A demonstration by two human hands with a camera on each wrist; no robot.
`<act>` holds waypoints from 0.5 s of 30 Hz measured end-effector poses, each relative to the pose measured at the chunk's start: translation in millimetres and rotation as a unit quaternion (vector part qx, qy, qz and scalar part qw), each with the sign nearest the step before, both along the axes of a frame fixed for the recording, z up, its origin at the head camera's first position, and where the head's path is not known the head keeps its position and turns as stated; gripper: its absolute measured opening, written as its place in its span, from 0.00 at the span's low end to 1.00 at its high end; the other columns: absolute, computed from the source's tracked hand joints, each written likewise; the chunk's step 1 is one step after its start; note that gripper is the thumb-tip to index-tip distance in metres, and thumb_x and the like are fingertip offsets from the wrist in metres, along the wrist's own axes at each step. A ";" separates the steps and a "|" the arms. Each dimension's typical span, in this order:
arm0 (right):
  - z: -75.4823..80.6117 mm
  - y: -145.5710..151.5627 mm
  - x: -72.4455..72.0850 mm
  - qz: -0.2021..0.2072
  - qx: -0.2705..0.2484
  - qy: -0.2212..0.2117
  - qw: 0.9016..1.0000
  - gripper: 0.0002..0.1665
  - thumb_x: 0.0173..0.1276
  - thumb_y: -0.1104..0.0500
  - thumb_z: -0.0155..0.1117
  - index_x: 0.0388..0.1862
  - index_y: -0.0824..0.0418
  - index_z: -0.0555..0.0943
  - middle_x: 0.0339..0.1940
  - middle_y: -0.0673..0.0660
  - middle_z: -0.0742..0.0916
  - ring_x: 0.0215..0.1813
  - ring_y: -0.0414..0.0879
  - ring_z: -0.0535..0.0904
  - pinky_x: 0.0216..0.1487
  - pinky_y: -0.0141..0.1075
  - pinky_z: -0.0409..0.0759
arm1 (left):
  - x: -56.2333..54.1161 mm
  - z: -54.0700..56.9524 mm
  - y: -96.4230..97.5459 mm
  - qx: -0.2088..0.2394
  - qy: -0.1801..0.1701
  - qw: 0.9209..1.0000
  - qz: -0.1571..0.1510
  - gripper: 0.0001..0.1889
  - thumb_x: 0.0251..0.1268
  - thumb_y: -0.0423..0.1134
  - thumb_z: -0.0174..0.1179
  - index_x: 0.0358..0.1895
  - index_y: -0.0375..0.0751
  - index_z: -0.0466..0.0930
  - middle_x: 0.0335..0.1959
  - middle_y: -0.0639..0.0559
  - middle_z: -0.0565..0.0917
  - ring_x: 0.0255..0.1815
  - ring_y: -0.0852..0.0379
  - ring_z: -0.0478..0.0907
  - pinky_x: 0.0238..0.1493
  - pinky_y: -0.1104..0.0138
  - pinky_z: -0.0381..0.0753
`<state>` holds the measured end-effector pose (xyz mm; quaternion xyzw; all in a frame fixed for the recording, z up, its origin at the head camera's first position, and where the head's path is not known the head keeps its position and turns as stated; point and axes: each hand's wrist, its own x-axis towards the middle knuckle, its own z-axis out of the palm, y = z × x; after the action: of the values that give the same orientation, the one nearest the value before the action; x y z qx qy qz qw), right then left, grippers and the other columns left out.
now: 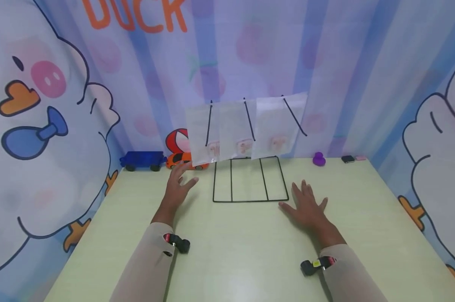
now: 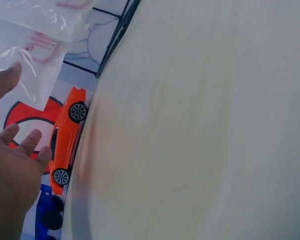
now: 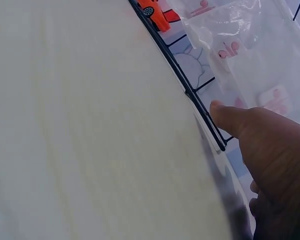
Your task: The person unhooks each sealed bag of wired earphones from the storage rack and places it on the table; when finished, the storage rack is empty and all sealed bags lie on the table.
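A black wire display rack stands toward the back of the table. From its three prongs hang thin translucent plastic bags: a left bag, a middle bag and a right bag, each with a small pinkish print low down. My left hand is held left of the rack with fingers spread, near the orange toy car and the left bag; it holds nothing. Just off the rack's front right corner, my right hand has its fingers splayed and holds nothing. In the right wrist view its thumb appears beside the rack's base.
Along the back edge are a blue toy wagon, a purple duck-like toy, a small black block and a pink piece. A printed cartoon curtain surrounds the pale table.
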<state>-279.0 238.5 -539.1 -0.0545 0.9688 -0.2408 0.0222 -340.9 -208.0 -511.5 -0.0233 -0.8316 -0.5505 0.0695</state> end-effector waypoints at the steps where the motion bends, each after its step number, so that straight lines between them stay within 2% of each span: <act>1: 0.6 -0.1 -1.8 0.000 -0.005 0.000 1.000 0.60 0.80 0.24 0.51 0.93 0.59 0.48 0.93 0.70 0.42 0.92 0.73 0.34 0.75 0.85 0.21 | -3.3 1.4 0.3 0.008 0.002 1.000 -0.001 0.33 0.77 0.40 0.69 0.82 0.59 0.73 0.92 0.50 0.54 0.92 0.41 0.51 0.89 0.40 0.56; 10: -0.5 -0.8 -12.1 0.004 -0.011 0.010 1.000 0.55 0.82 0.25 0.49 0.92 0.55 0.53 0.93 0.70 0.47 0.93 0.71 0.37 0.76 0.85 0.21 | -24.1 9.5 1.6 0.009 0.008 1.000 -0.013 0.29 0.77 0.40 0.69 0.79 0.56 0.78 0.89 0.46 0.63 0.91 0.42 0.55 0.87 0.39 0.61; 15: -0.7 -1.1 -11.8 0.005 -0.011 0.009 1.000 0.51 0.83 0.26 0.48 0.92 0.53 0.56 0.93 0.69 0.50 0.93 0.70 0.38 0.77 0.84 0.21 | -34.3 16.6 2.5 -0.009 -0.008 1.000 -0.006 0.27 0.78 0.42 0.68 0.77 0.62 0.79 0.89 0.55 0.63 0.91 0.45 0.56 0.87 0.41 0.63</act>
<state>-290.8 237.4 -539.8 -0.0616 0.9660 -0.2508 0.0142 -375.2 -205.6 -494.9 -0.0241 -0.8367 -0.5439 0.0595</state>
